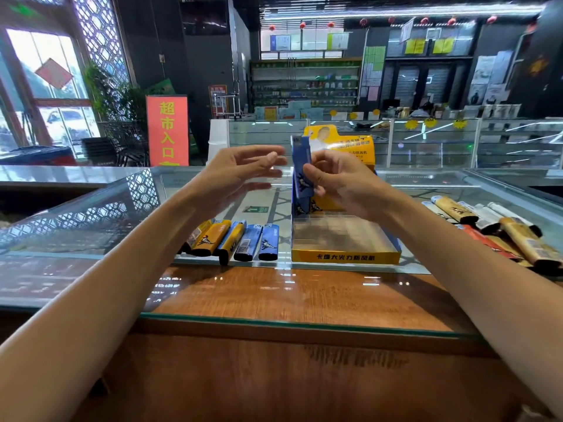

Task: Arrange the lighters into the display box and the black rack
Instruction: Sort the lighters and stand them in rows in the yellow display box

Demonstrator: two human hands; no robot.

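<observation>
**Item:** blue lighter (pixel 301 169).
**Position:** in the air above the back left corner of the display box (pixel 344 257). It is upright, long axis near vertical, metal head up and base pointing down at the tray.

**Held by:** your right hand (pixel 344 184). Thumb and fingers pinch its lower half from the right side.

**Other hand:** your left hand (pixel 240 175) hangs just left of the lighter, fingers spread and relaxed, gripping nothing. Its fingertips come near the lighter's upper part but look apart from it.

**Governing relation:** the lighter sits to the left of your right fingers, with the box directly beneath it. The right hand is the nearer one and has the grip. By my judgement, a straight drop along the long axis should seat it beside the standing blue lighter (pixel 300 207) at the back left.

**Display box:** yellow walls and a clear tray, mostly unfilled. The header card (pixel 350 147) stands upright behind it.

**Loose stock, left:** a row of yellow and blue lighters (pixel 234 240) lies flat on the glass counter (pixel 76 233), just beside the box. Their long axes run away from you, and they are nearer your left hand.

**Loose stock, right:** a heap of gold, white and red lighters (pixel 493 226) lies well apart from the box, under your right forearm's side.

**Black rack:** not in view.
</observation>
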